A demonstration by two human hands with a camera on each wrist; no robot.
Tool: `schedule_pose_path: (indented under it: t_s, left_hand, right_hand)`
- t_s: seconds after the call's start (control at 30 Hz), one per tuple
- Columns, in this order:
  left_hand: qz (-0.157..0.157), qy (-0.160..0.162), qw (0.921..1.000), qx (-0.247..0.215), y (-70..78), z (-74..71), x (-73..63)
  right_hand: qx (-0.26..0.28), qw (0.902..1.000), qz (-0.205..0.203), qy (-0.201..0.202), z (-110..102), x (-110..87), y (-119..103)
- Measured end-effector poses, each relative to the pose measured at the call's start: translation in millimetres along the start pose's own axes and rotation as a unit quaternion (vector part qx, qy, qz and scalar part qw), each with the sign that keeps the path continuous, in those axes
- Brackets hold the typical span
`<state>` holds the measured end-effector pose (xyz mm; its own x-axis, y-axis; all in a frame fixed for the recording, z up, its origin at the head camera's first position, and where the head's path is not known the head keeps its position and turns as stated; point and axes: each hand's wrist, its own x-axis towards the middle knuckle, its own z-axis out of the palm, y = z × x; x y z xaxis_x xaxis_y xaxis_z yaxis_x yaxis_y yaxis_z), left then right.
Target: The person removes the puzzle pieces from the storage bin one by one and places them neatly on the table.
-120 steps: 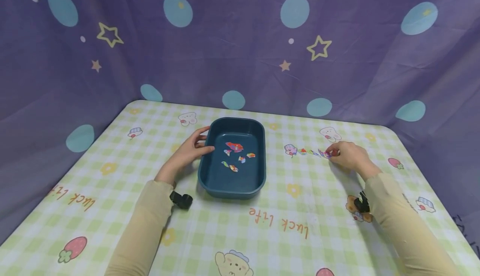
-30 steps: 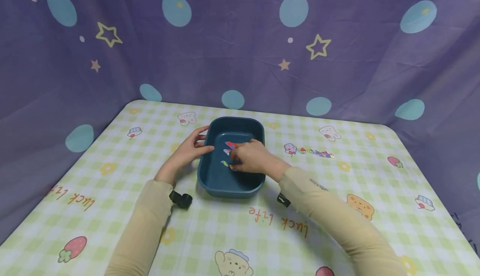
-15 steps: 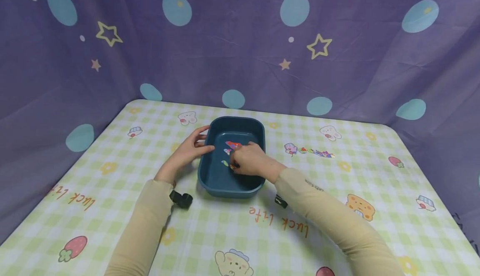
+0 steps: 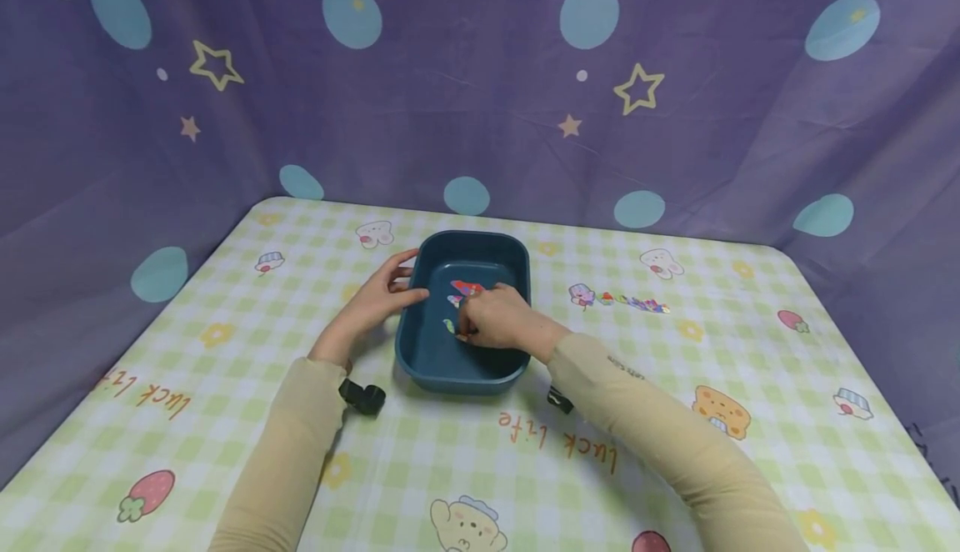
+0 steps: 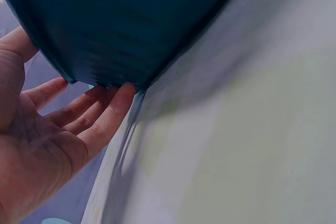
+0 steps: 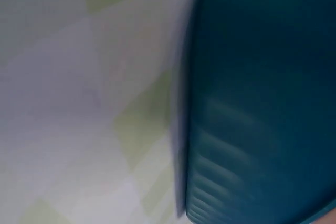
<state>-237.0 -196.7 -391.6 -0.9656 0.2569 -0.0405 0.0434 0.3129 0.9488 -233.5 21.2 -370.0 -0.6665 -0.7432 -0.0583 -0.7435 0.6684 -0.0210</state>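
A dark teal rectangular box (image 4: 462,385) stands on the table with small, flat, colourful scraps inside. My left hand (image 4: 378,295) grips its left wall, the thumb over the rim and the fingers against the outside; the left wrist view shows these fingertips on the wall (image 5: 79,30). My right hand (image 4: 498,317) reaches into the box with bent fingers, fingertips down at the floor near a scrap. Whether they pinch it is hidden. A red scrap (image 4: 467,288) and a green one (image 4: 449,326) show beside the fingers. The right wrist view shows mainly the box's outer wall (image 6: 252,103).
To the right of the box, several more colourful scraps (image 4: 643,305) lie in a row on the checked tablecloth (image 4: 630,385). A purple patterned curtain (image 4: 480,135) hangs behind the table and at its sides.
My right hand has come from the row of scraps on the right into the box. Over the last second its fingertips have moved only slightly. The left hand has stayed on the box.
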Motion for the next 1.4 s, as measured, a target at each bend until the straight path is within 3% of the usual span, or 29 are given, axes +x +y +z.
schedule_pose_path:
  t_s: [0.1,0.23,0.33,0.57,0.93,1.4]
  left_hand:
    - [-0.001,-0.003,1.0,-0.003,1.1,-0.2,-0.2]
    - [-0.005,-0.007,1.0,-0.003,16.0,1.2,-6.8]
    - [-0.004,-0.006,1.0,-0.002,19.3,1.2,-7.9]
    - [0.006,0.001,1.0,0.004,0.0,-0.8,1.6]
    - [0.006,0.003,1.0,0.003,-0.1,0.2,2.4]
    - [0.004,0.004,1.0,0.008,-0.6,0.2,0.9]
  right_hand:
    - [0.004,1.0,0.003,-0.008,-0.8,0.8,-0.8]
    - [-0.002,0.9999,0.004,-0.009,-1.1,1.4,-1.4]
    - [-0.007,1.0,0.002,-0.005,-1.2,1.2,-1.7]
    - [-0.003,1.0,-0.003,-0.004,-3.0,-0.7,-2.1]
    - [0.002,0.9999,-0.011,0.005,-8.3,-6.0,-0.2]
    - [-0.004,0.998,-0.028,0.057,-20.3,-20.4,13.8]
